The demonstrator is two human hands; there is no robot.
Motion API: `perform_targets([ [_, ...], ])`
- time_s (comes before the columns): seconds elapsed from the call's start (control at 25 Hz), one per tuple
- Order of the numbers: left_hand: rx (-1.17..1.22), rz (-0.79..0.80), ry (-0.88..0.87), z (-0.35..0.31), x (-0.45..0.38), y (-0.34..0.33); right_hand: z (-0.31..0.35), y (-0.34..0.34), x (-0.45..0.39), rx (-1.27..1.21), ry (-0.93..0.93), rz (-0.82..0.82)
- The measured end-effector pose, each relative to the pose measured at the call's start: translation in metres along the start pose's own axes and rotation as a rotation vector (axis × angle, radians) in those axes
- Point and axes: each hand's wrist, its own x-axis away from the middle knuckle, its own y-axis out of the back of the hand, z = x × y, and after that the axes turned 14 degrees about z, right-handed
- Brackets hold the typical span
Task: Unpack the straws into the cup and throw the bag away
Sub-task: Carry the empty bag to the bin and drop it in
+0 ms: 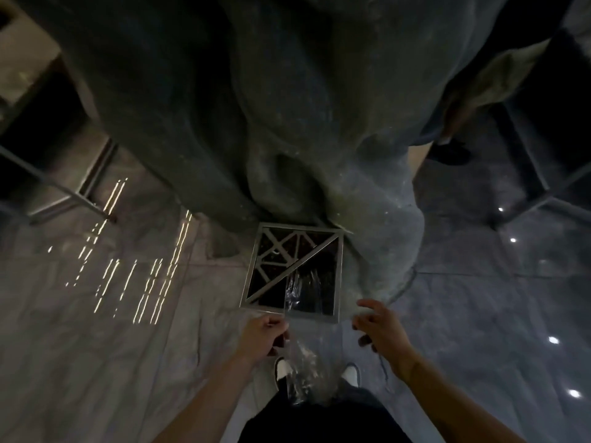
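The left hand (263, 334) has its grip pinching a clear plastic bag (300, 362) that hangs above the shoes. The right hand (379, 327) is spread and empty, near a square metal-framed bin (292, 271) on the floor.

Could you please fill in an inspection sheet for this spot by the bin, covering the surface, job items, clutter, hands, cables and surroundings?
Surface: glossy tiled floor, with light reflections.
Job's things: clear plastic bag hanging from the left hand; square metal-framed bin just ahead, with clear plastic seen through its top. Straws and cup: nothing seen.
Clutter: nothing seen.
Hands: left hand closed in a grip on the bag's top edge; right hand open, empty, beside the bin's near corner.
Cables: nothing seen.
Surroundings: large grey draped mass behind the bin; metal-framed furniture at left; person's shoes below.
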Motion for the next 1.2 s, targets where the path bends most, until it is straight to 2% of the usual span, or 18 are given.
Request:
perform_targets([
  [0.24, 0.311, -0.075, 0.113, 0.009, -0.009, 0.002, -0.002, 0.006, -0.013, 0.205, 0.05, 0.137],
  [0.32, 0.38, -0.087, 0.142, 0.007, -0.018, 0.008, -0.004, 0.014, -0.012, 0.367, 0.117, 0.164],
  [0.44, 0.332, -0.088, 0.204, 0.005, -0.036, 0.017, -0.004, 0.019, -0.008, 0.75, 0.235, 0.165],
  [0.52, 0.285, -0.089, 0.242, 0.005, -0.047, 0.022, -0.004, 0.011, -0.005, 0.899, 0.336, 0.131],
  [0.72, 0.232, -0.067, 0.259, -0.001, -0.06, 0.029, 0.006, -0.008, -0.008, 0.946, 0.52, -0.028],
  [0.84, -0.059, -0.094, 0.137, -0.007, -0.064, 0.035, 0.012, -0.012, -0.017, 0.871, 0.494, -0.041],
  [0.92, -0.299, -0.126, -0.075, -0.009, -0.057, 0.04, 0.015, -0.011, -0.027, 0.786, 0.456, -0.045],
  [1.04, -0.6, -0.013, -0.374, -0.005, -0.038, 0.05, 0.014, -0.013, -0.044, 0.749, 0.386, -0.053],
  [1.2, -0.871, 0.1, -0.386, -0.002, -0.03, 0.054, 0.009, -0.021, -0.069, 0.717, 0.32, -0.059],
])
